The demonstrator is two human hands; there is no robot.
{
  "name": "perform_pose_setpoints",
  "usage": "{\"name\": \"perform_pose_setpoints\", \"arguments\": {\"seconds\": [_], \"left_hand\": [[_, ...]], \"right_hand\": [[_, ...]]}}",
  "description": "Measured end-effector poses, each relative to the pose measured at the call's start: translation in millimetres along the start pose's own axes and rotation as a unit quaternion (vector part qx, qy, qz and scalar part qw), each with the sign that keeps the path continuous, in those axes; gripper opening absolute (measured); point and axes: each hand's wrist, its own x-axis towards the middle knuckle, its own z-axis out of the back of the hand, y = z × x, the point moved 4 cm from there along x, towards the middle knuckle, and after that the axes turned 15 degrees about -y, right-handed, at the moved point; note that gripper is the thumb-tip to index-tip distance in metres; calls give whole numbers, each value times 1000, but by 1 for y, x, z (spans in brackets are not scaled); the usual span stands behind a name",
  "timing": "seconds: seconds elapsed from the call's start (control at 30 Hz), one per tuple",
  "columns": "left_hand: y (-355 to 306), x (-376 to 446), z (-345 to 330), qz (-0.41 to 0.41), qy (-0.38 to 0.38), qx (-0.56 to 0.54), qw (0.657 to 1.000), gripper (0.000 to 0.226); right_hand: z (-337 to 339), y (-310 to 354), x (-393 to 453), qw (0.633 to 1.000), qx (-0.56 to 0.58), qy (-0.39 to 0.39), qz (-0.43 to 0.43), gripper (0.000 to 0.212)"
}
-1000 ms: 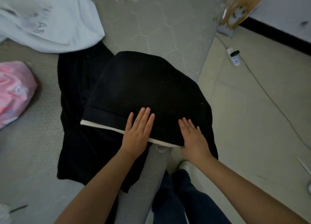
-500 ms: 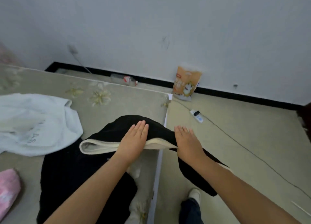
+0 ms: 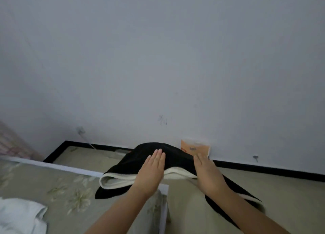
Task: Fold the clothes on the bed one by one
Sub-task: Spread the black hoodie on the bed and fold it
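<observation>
Black fabric w/ a cream lining: folded black garment [image 3: 168, 154] is held up off the bed [image 3: 58, 184], above the bed's far right corner and the floor [image 3: 263, 189] beside it.

Head view:
- Garment folded over itself; cream inner layer shows as a thick rolled edge along the near side, approx. left to centre. Black outer layer domes up at the top. A black flap hangs below the left end; a longer black tail trails down to the right, under the right forearm.
- Left hand [image 3: 151, 170] lies palm-down on top of garment, fingers [image 3: 159, 157] straight and together, reaching over the black layer. Thumb not visible; cannot tell if anything is pinched underneath.
- Right hand [image 3: 207, 174] on the right end of garment, fingers extended flat along the fabric, not curled that can be seen. Underside hidden.
- Hands apart, cream edge visible between them.
- White garment [image 3: 21, 216] lies on bed, lower left, well apart from black one.
- Orange packet [image 3: 195, 148] stands against wall [image 3: 158, 57] at floor level, partly behind black garment.
- Bed cover: grey-green w/ pale flower print.
</observation>
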Motion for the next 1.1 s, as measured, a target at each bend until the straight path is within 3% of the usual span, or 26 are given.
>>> {"name": "perform_pose_setpoints", "arguments": {"seconds": [0.1, 0.37, 0.63, 0.8, 1.1], "left_hand": [[16, 44, -7, 24, 12, -2, 1000, 63], [118, 178, -36, 91, 5, 10, 996, 60], [255, 307, -32, 169, -38, 53, 983, 61], [334, 349, -41, 238, -16, 87, 967, 63], [459, 328, -41, 419, 36, 137, 897, 63]], "right_hand": [[1, -15, 51, 999, 9, 30, 9, 40], [-26, -8, 241, 994, -6, 15, 107, 28], [-22, 32, 455, 974, 16, -85, 211, 55], [-42, 74, 557, 960, 19, -47, 274, 62], [-84, 217, 668, 887, 102, -26, 450, 62]]}}
